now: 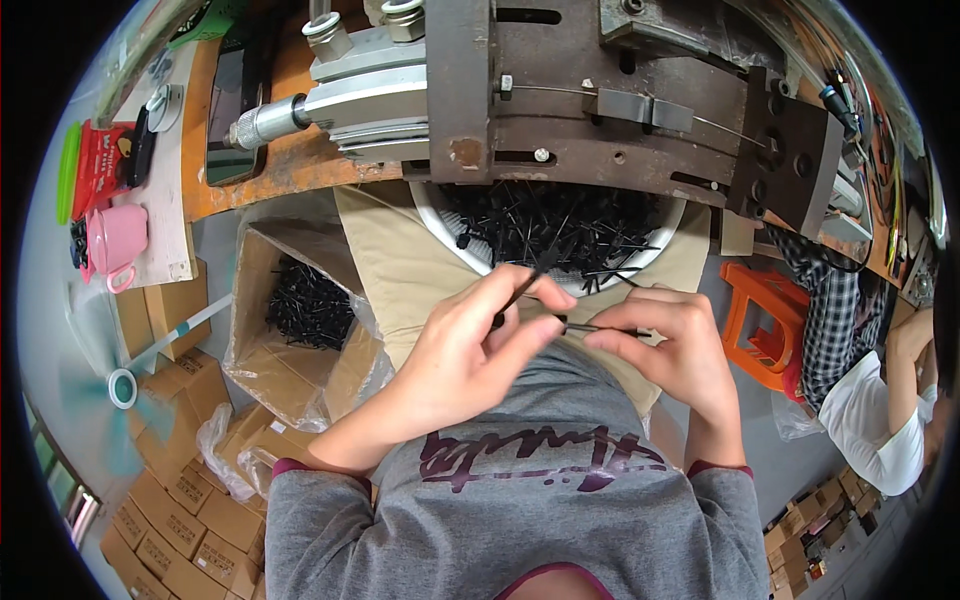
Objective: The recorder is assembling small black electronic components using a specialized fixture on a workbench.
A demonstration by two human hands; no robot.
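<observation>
In front of my chest, my left hand (465,345) is closed around a slender black part (522,287) that sticks out past the index finger. My right hand (675,345) pinches a thin dark rod (608,329) between thumb and fingers. The rod's black end lies by my left thumb; whether that thumb also grips it, I cannot tell. Just beyond both hands, a white basin (470,254) on my lap holds a heap of thin black parts (560,225) with stems.
A metal fixture (560,140) with a silver cylinder (365,105) spans the wooden bench ahead. At left stand an open carton (265,345) of black parts, a fan (122,388) and a pink cup (115,240). An orange stool (755,330) and another person (880,430) are at right.
</observation>
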